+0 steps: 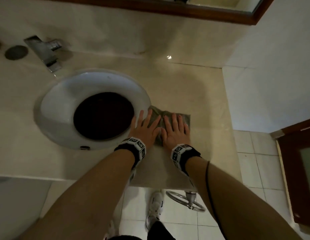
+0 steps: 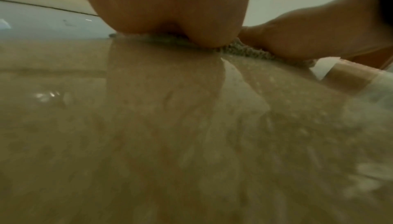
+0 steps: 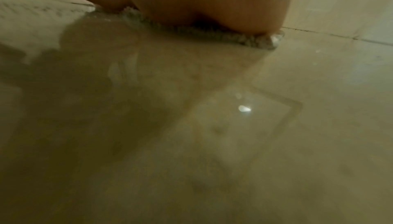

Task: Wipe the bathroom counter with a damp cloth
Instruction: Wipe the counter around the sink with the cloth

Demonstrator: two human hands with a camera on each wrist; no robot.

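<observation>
A grey-green cloth (image 1: pixel 184 118) lies flat on the beige stone counter (image 1: pixel 194 87), just right of the round sink. My left hand (image 1: pixel 146 126) presses its left half with straight, spread fingers. Beside it, my right hand (image 1: pixel 175 130) presses the right half, fingers also flat. The left wrist view shows my left palm (image 2: pixel 170 9) bearing down on the cloth's edge (image 2: pixel 244 51), with the right hand (image 2: pixel 319 34) next to it. In the right wrist view the right palm (image 3: pixel 212 0) sits on the cloth's knitted edge (image 3: pixel 212 34) over the wet, shiny counter (image 3: pixel 234 126).
A white sink (image 1: pixel 60 104) with a dark bowl sits left of the hands, a metal tap (image 1: pixel 45 52) behind it. A wood-framed mirror (image 1: pixel 220 13) hangs above. The counter ends at the right wall (image 1: pixel 272 75). Below are floor tiles, a shoe (image 1: pixel 156 207) and a metal ring (image 1: pixel 185 201).
</observation>
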